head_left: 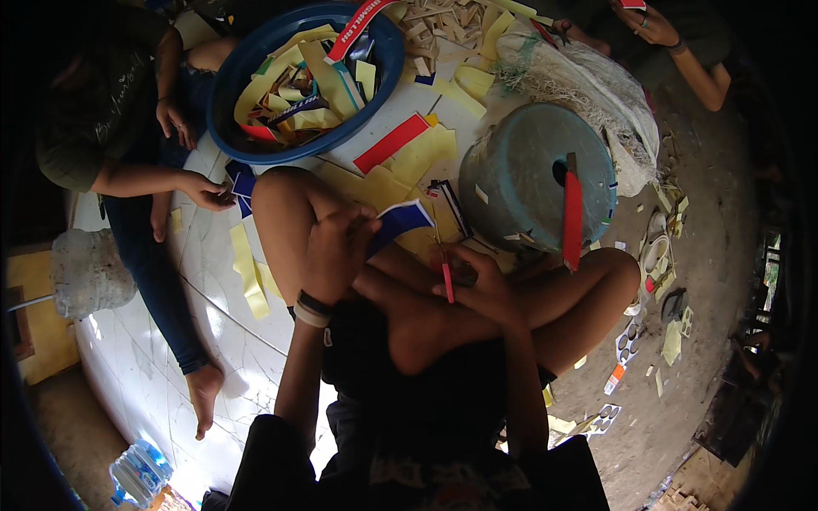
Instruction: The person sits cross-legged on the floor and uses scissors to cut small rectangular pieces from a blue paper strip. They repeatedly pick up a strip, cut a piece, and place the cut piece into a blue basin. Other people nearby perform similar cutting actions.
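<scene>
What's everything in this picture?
Strip: one, blue, centre
Scissors: one pair, red, centre
Tub: one, blue, top left
Scraps: many, mostly yellow, tub and floor
Bucket: one, grey, right of centre
Other strips: at least three, red, around tub and bucket
Sack: one, white, beyond bucket
Wood pieces: many, tan, top
Plastic bottle: one, clear, bottom left
Other people: at least two, dark clothes, top
Left hand: one, at strip
Right hand: one, at scissors

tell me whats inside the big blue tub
Inside the blue tub is a heap of scraps, mostly pale yellow, some blue or red. A red strip slants over its edge. The tub's bottom and whatever lies under the top layer are covered.
</scene>
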Available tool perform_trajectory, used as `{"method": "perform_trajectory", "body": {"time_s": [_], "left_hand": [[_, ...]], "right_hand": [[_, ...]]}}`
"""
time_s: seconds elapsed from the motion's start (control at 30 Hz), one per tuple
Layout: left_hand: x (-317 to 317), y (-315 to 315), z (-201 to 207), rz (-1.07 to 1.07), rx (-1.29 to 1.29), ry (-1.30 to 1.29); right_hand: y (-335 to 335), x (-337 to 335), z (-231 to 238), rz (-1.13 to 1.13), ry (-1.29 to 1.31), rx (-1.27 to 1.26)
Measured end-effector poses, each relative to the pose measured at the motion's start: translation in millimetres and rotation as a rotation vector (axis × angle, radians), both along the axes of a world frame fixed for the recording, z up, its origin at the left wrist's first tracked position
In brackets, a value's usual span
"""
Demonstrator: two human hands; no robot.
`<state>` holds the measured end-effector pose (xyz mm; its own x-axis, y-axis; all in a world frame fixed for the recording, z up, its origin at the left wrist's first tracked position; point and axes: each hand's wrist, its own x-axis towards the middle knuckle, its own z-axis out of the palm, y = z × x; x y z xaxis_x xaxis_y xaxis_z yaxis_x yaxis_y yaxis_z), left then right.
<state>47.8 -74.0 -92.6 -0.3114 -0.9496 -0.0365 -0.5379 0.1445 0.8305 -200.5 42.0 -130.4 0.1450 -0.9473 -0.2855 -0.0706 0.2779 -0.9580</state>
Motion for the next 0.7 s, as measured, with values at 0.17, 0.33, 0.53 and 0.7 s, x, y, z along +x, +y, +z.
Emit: {"method": "perform_trajectory", "body": {"time_s": [0.17, 0.33, 0.53, 0.7], "left_hand": [[-31, -55, -22, -0.010, -0.241, -0.014], [-41, -48, -44, -0.091, -0.260, 0.133], [-35, -43, -45, 0.009, -0.146, 0.209], [-36, -50, -49, 0.052, -0.085, 0.291]], "right_hand": [[-5, -3, -1, -0.006, -0.047, -0.005], [-9, -4, -9, -0.039, -0.148, 0.121], [-15, 3, -11, -0.042, -0.151, 0.115], [-17, 5, -4, -0.011, -0.151, 0.169]]}}
